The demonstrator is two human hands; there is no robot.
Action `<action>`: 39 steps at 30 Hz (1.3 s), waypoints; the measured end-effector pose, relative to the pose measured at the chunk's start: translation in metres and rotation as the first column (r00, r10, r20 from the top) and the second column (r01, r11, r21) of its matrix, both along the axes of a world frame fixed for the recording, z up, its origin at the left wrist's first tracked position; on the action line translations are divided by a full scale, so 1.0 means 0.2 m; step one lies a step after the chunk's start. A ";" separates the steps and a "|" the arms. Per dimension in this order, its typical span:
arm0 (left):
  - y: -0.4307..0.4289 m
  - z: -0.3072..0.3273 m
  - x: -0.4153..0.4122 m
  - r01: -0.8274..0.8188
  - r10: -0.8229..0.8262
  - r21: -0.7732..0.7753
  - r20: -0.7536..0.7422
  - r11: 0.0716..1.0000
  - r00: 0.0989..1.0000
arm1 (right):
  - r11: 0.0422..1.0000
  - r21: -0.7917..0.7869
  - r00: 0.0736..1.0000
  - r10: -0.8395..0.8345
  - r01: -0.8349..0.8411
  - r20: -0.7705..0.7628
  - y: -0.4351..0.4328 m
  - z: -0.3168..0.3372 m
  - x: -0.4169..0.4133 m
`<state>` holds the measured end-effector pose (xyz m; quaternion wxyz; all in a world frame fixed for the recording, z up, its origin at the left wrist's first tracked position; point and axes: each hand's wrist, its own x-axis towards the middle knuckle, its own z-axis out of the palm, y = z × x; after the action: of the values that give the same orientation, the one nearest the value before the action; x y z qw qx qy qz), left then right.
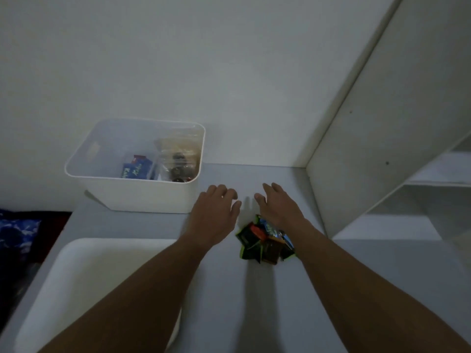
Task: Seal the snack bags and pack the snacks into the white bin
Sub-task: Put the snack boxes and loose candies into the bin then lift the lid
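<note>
A white bin (137, 197) stands at the back left of the grey table, against the wall. Inside it lie blue snack packets (137, 168) and a clear zip bag of dark sweets (178, 161). A small heap of wrapped snacks (262, 244), green, orange and blue, rests on the table under my right wrist. My left hand (216, 212) hovers just right of the bin's near corner, fingers slightly curled and holding nothing. My right hand (279, 205) hovers beyond the heap, fingers spread and empty. The two hands are a short gap apart.
A second white bin or tray (76, 271) sits at the near left, partly under my left forearm. A white shelf unit (382, 154) rises on the right, its panel meeting the table. Dark blue fabric (17, 233) lies off the table's left edge.
</note>
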<state>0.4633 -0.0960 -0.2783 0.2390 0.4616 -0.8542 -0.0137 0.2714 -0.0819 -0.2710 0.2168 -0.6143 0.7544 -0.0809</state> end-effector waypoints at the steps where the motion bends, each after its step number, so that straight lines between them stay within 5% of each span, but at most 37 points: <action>1: 0.04 -0.05 -0.06 0.009 -0.010 0.057 0.002 0.998 1.000 | 1.000 0.012 1.000 -0.011 0.011 -0.008 0.06 -0.06 -0.07; 5: 0.14 -0.29 -0.25 0.039 -0.059 0.258 0.070 0.965 0.996 | 0.995 0.041 0.992 -0.091 0.095 -0.090 0.24 -0.32 -0.32; 10: 0.19 -0.57 -0.42 0.052 -0.100 0.228 0.204 0.972 0.974 | 0.961 0.198 0.973 -0.160 0.192 -0.169 0.43 -0.59 -0.43; 19: 0.14 -0.76 -0.51 0.010 -0.066 0.178 0.315 0.984 0.947 | 0.953 -0.269 0.927 -0.223 0.142 -0.301 0.43 -0.79 -0.40; 30: 0.16 -0.68 -0.45 -0.069 0.057 0.351 0.045 0.934 0.997 | 0.958 -0.264 0.975 -0.158 0.113 -0.154 0.40 -0.71 -0.39; 39: 0.07 -0.49 -0.33 0.046 -0.023 0.218 -0.110 0.975 0.994 | 0.954 -0.265 0.983 -0.166 0.141 -0.076 0.30 -0.48 -0.34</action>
<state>0.3978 -0.0825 -0.3754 0.2316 0.4689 -0.8412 -0.1371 0.2030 -0.0221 -0.3673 0.0909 -0.5800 0.7926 -0.1648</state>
